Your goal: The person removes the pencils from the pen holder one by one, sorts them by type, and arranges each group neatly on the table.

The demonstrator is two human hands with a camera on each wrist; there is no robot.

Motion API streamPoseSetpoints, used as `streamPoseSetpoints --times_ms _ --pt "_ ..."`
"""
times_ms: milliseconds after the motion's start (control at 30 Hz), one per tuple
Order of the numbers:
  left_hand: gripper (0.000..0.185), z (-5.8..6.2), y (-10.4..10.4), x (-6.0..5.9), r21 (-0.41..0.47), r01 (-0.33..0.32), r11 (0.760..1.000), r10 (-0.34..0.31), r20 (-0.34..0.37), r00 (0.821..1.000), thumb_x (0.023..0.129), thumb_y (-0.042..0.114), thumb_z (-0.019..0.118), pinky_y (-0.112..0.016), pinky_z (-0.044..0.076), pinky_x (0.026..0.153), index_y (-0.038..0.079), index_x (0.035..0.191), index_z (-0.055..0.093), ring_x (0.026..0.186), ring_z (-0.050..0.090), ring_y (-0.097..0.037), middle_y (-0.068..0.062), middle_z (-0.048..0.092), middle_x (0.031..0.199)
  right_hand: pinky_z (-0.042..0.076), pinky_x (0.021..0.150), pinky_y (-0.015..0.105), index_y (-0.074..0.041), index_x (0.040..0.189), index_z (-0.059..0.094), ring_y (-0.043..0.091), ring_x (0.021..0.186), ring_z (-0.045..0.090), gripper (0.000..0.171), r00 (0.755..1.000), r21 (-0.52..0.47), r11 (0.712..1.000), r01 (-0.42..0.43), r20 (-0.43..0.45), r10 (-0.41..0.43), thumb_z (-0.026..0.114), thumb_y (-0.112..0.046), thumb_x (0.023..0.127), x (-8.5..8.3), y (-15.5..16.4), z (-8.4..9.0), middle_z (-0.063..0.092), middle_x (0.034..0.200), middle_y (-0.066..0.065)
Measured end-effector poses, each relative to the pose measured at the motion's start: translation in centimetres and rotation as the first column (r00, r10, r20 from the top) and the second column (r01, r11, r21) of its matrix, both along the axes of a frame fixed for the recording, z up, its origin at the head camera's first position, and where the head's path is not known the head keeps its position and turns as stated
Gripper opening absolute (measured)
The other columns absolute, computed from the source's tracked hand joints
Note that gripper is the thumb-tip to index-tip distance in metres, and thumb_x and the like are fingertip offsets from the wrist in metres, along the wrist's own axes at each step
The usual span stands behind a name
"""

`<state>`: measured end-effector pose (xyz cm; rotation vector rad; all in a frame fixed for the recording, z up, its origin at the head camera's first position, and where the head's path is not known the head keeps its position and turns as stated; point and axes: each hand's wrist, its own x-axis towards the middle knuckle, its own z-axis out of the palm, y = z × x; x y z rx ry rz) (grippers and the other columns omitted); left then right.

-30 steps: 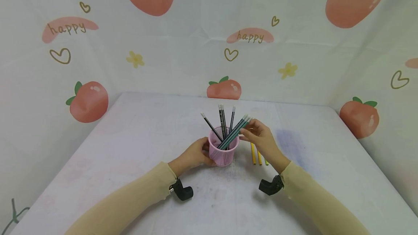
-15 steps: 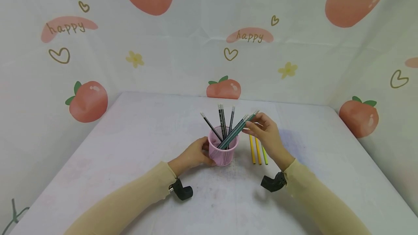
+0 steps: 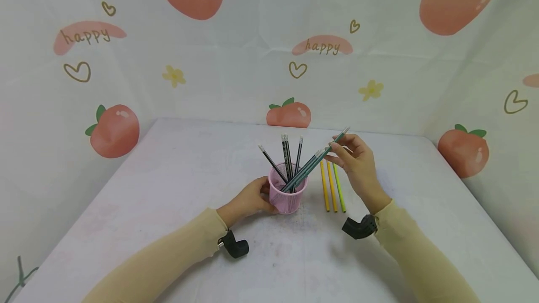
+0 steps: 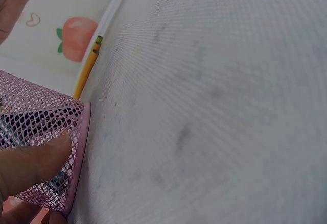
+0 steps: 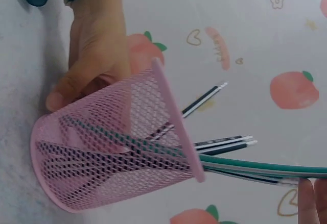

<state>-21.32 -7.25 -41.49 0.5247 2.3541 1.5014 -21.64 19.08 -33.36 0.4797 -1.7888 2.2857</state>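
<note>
A pink mesh cup [image 3: 288,198] stands on the white table [image 3: 168,191] and holds several dark and green pencils [image 3: 287,153]. My left hand [image 3: 263,196] grips the cup's left side; its thumb [image 4: 30,164] presses on the mesh [image 4: 38,119]. My right hand [image 3: 340,149] is raised to the right of the cup. It pinches the upper end of a green pencil [image 3: 322,155], which slants up from the cup with its lower end still inside. The right wrist view shows the cup [image 5: 112,142], the green pencil [image 5: 265,167] crossing its rim, and the left hand [image 5: 97,45] behind.
Three pencils, two yellow and one green [image 3: 331,186], lie side by side on the table right of the cup, below my right hand. One yellow pencil [image 4: 87,68] shows in the left wrist view. Fabric walls printed with peaches [image 3: 113,130] close in the table on three sides.
My right hand has risen up and to the right, drawing the green pencil further out of the cup. The left hand and the cup have stayed put.
</note>
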Motion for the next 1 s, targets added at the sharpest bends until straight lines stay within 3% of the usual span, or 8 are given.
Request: streamPoseSetpoints --times_ms 533,767,1000 --pt "0.069 0.1 0.1 0.2 0.005 -0.005 1.0 0.005 0.001 1.0 0.062 -0.005 0.082 -0.039 0.051 0.094 -0.005 0.124 0.052 0.106 0.06 -0.026 -0.016 0.062 0.116 0.059 0.075 0.03 -0.004 0.104 0.058 0.014 0.085 0.061 0.013 0.997 -0.155 0.985 0.071 -0.004 -0.072 0.059 0.001 0.092 -0.1 2.0 3.0 0.06 0.097 0.004" --pt "0.069 0.2 0.0 0.2 0.001 0.005 1.0 -0.005 -0.007 1.0 0.063 -0.004 0.082 -0.038 0.051 0.093 -0.006 0.124 0.052 0.106 0.059 -0.025 -0.017 0.062 0.116 0.059 0.072 0.03 -0.006 0.111 0.059 0.014 0.082 0.063 0.021 0.996 -0.176 0.981 0.082 -0.018 -0.087 0.057 0.004 0.092 -0.5 3.1 3.3 0.06 0.094 0.003" --pt "0.069 0.2 0.0 0.2 0.001 0.009 1.0 -0.009 -0.02 1.0 0.063 -0.005 0.082 -0.037 0.051 0.092 -0.007 0.125 0.051 0.106 0.06 -0.026 -0.018 0.062 0.116 0.059 0.07 0.029 -0.005 0.114 0.058 0.014 0.083 0.064 0.025 0.997 -0.21 0.975 0.071 0.029 -0.066 0.06 0.004 0.091 -1.0 4.2 3.2 0.06 0.095 0.004"
